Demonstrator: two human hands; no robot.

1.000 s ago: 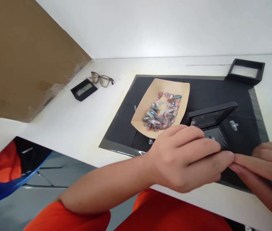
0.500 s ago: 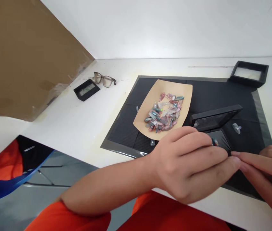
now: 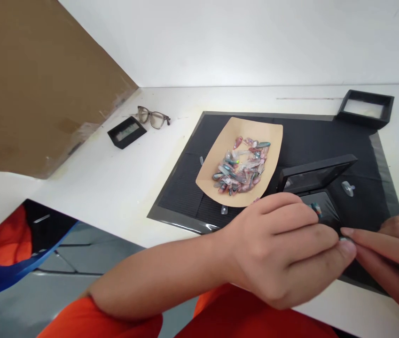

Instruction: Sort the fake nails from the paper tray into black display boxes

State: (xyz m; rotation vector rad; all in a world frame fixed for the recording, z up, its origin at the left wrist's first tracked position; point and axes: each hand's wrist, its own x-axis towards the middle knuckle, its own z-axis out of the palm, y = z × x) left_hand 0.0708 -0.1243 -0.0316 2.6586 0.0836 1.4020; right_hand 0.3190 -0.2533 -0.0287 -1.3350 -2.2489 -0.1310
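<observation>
My left hand [image 3: 291, 249] is closed in a pinch at the front of the black mat, its thumb and index finger on a small shiny nail tip [image 3: 346, 240]. From the right, my right hand [image 3: 393, 244] meets it, fingertips pressed together at the same spot; what they hold is hidden. Just behind my left hand, an open black case [image 3: 317, 171] stands with its windowed lid raised, and a colourful piece [image 3: 315, 209] shows over its base. A tan paper tray [image 3: 209, 159] holds several glossy nail tips [image 3: 243, 171].
Loose clear nail tips lie on the black mat [image 3: 308, 136], one right of the case [image 3: 348, 188] and one before the tray [image 3: 224, 209]. Black boxes sit at back right [image 3: 366, 109] and left [image 3: 127, 132], beside glasses [image 3: 153, 117]. A cardboard panel [image 3: 44, 89] stands left.
My left hand has shifted slightly right and toward me. The small nail tip at its thumb and more of the case's base now show.
</observation>
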